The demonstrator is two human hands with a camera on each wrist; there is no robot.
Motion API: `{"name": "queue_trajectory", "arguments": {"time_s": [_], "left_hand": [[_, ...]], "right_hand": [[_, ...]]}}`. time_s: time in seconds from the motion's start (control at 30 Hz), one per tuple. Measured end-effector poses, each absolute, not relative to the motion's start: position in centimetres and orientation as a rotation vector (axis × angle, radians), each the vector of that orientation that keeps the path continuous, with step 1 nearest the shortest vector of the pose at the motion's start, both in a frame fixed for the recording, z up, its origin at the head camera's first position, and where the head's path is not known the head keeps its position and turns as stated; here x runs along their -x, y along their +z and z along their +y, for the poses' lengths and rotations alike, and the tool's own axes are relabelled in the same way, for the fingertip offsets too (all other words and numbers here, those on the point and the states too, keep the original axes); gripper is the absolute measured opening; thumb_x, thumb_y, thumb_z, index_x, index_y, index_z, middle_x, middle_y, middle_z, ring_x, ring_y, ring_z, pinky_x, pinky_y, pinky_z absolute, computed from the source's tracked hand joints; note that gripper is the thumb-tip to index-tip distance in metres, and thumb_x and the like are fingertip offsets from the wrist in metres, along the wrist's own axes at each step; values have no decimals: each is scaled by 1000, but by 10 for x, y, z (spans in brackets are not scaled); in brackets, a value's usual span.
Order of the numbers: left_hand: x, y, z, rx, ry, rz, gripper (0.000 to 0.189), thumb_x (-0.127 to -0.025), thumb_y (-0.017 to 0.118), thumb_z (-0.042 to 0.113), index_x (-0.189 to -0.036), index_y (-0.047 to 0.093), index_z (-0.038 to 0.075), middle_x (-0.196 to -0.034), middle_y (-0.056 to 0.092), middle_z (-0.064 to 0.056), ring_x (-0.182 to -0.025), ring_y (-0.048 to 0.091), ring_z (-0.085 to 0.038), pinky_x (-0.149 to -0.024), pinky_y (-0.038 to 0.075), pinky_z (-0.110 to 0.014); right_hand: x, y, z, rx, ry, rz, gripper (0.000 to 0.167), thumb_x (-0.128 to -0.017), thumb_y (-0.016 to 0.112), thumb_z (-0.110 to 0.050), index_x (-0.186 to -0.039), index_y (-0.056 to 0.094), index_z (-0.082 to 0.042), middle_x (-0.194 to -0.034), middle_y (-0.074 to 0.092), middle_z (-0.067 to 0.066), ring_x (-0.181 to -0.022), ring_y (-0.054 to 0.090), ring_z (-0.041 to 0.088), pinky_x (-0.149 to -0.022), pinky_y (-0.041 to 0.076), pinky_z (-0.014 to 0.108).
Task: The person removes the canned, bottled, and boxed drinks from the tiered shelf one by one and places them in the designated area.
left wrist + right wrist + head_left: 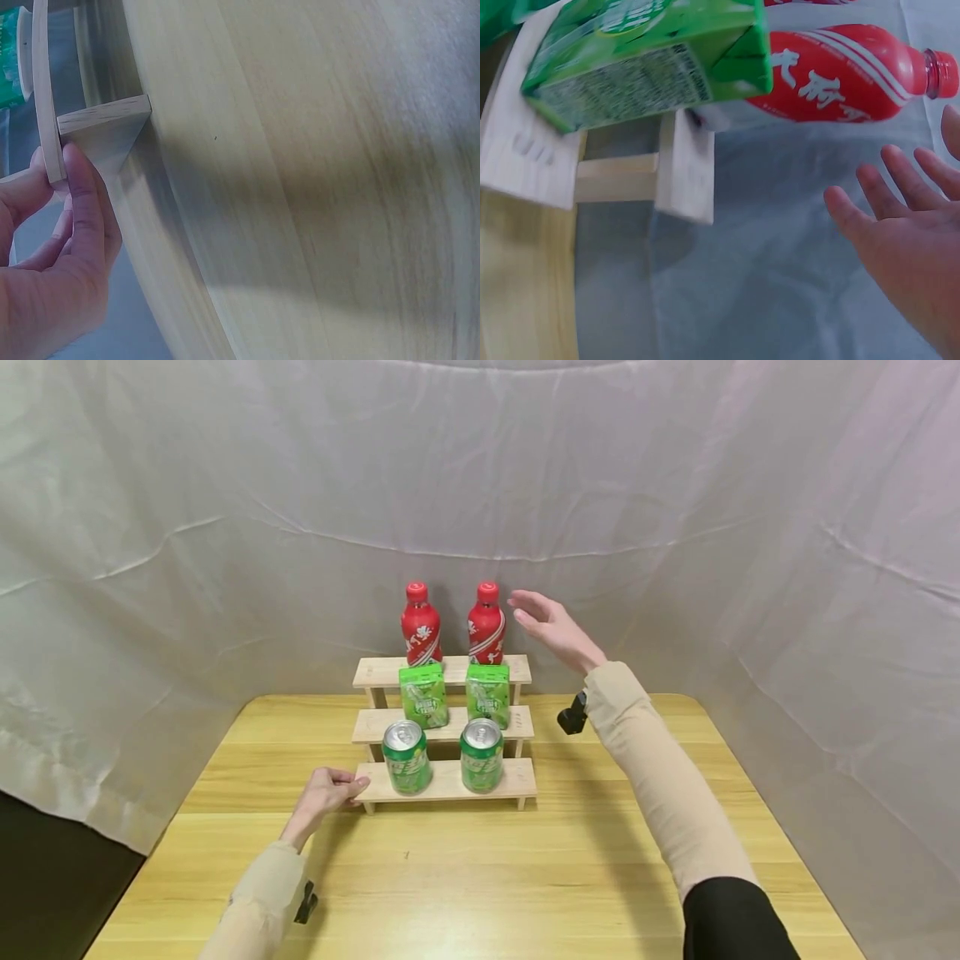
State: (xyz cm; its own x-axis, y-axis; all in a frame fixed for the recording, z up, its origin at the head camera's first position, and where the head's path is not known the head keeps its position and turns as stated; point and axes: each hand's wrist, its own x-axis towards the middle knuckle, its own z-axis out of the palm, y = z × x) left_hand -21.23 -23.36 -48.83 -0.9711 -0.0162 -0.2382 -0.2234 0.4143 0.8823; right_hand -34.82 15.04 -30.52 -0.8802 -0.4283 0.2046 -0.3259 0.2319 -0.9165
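A three-tier wooden rack (pixel 447 782) stands on the table. My left hand (pixel 330 792) pinches the left end of its lowest shelf (pixel 46 97), thumb above and fingers beneath. Beside the right red bottle (pixel 487 625) on the top tier is my right hand (pixel 551 625), its fingers extended and apart from the bottle. In the right wrist view that hand (pixel 907 225) holds nothing. Another red bottle (pixel 422 627) stands to the left. Two green drink cartons, left (pixel 423 697) and right (pixel 488 697), sit on the middle tier. Green cans, left (pixel 407 758) and right (pixel 482 757), stand on the lowest.
The wooden table (pixel 480 877) stretches out in front and to both sides of the rack. Pale grey fabric (pixel 465 468) hangs close behind the rack and along both sides. Small black devices (pixel 573 713) are worn at the wrists.
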Motion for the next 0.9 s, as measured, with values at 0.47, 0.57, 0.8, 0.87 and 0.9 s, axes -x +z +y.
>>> {"name": "queue_trajectory", "arguments": {"time_s": [0.47, 0.57, 0.8, 0.87, 0.9], "left_hand": [[211, -488, -238, 210, 1599, 2469, 36, -96, 68, 13, -108, 61, -20, -82, 71, -12, -64, 63, -9, -65, 64, -25], [210, -488, -237, 218, 1597, 2471, 37, -95, 68, 13, -109, 60, -21, -84, 71, -13, -64, 63, -8, -66, 64, -25], [210, -487, -236, 228, 1589, 2476, 35, -95, 69, 13, -107, 62, -20, -81, 71, -11, -64, 63, -9, -66, 64, -28], [210, -487, -236, 229, 1582, 2478, 35, -95, 69, 13, -107, 62, -19, -80, 71, -11, -65, 63, -10, -66, 64, -28], [210, -487, -236, 232, 1581, 2478, 35, -95, 69, 13, -107, 62, -19, -80, 71, -11, -65, 63, -10, -67, 64, -28]], "right_hand": [[363, -301, 108, 700, -1840, 2251, 51, -107, 44, -11, -155, 30, 2, -156, 40, 24, -143, 41, 35, -128, 33, 46], [365, -302, 105, 687, -1834, 2249, 51, -108, 43, -13, -155, 30, 1, -154, 41, 23, -140, 43, 32, -127, 34, 45], [366, -301, 102, 681, -1821, 2246, 48, -108, 44, -13, -152, 33, 2, -150, 45, 25, -131, 48, 28, -124, 38, 44], [366, -301, 102, 691, -1830, 2252, 46, -108, 44, -13, -150, 35, 3, -150, 46, 26, -130, 49, 27, -122, 40, 43], [367, -302, 102, 698, -1835, 2255, 45, -107, 45, -12, -149, 36, 4, -150, 46, 26, -130, 49, 27, -121, 41, 43]]}}
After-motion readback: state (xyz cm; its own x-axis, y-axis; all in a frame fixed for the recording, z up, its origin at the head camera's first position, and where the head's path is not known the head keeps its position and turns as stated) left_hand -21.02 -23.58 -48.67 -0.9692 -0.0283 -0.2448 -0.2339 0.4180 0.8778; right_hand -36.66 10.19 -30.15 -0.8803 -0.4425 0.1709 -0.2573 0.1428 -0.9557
